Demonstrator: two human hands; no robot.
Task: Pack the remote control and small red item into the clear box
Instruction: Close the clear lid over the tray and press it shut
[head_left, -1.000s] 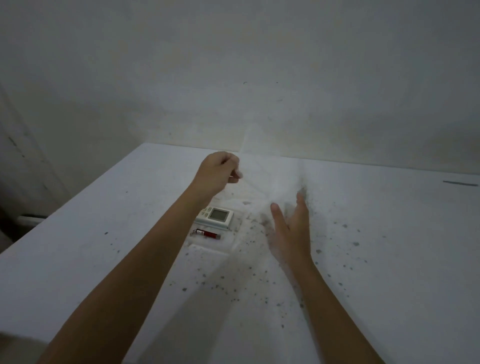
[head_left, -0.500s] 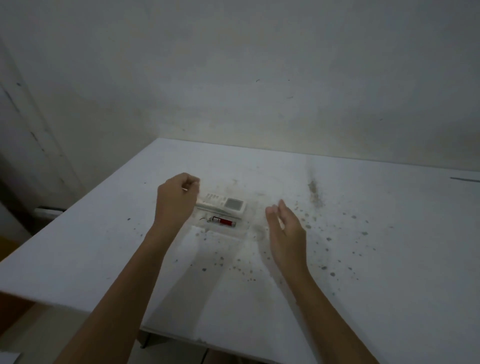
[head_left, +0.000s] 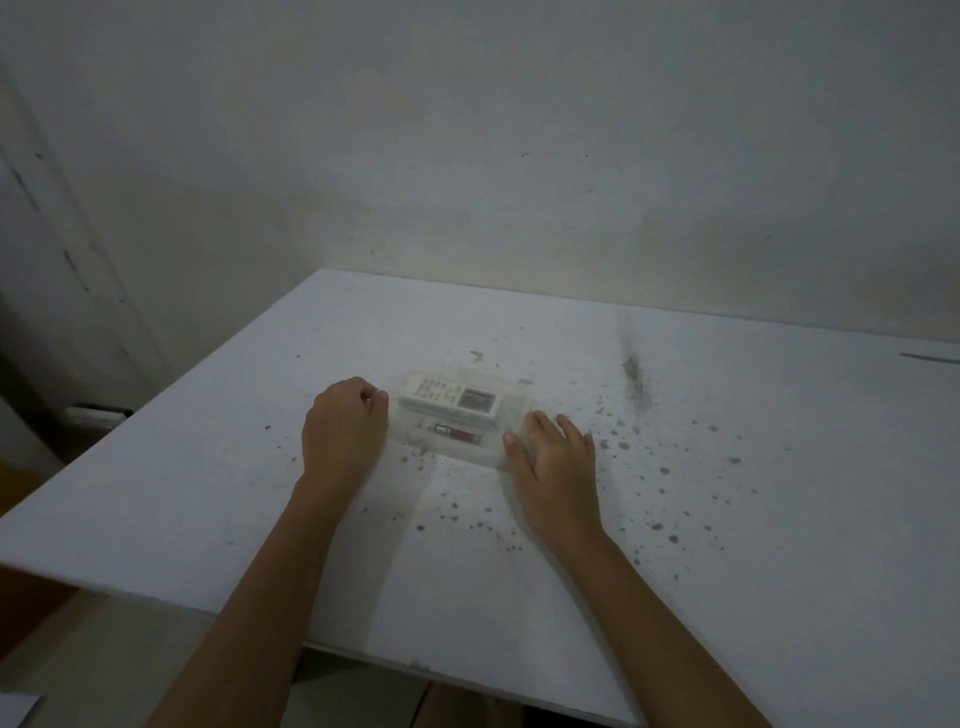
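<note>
The clear box (head_left: 514, 410) lies flat in the middle of the white table (head_left: 753, 545) with its lid down. Inside it, at the back, is the white remote control (head_left: 449, 401) with a grey display. The small red item (head_left: 457, 434) lies in front of the remote, also inside the box. My left hand (head_left: 345, 431) is curled at the box's left end, with its fingertips pinched on the edge there. My right hand (head_left: 553, 462) rests with its fingers spread against the box's right end.
The table top is speckled with dark spots, densest to the right of the box. A pale wall (head_left: 519, 182) rises right behind the table. The table's left edge and near edge drop off to the floor.
My left hand has come down from above the box to its left end, and the lid has lowered with it. My right hand has moved in against the right end.
</note>
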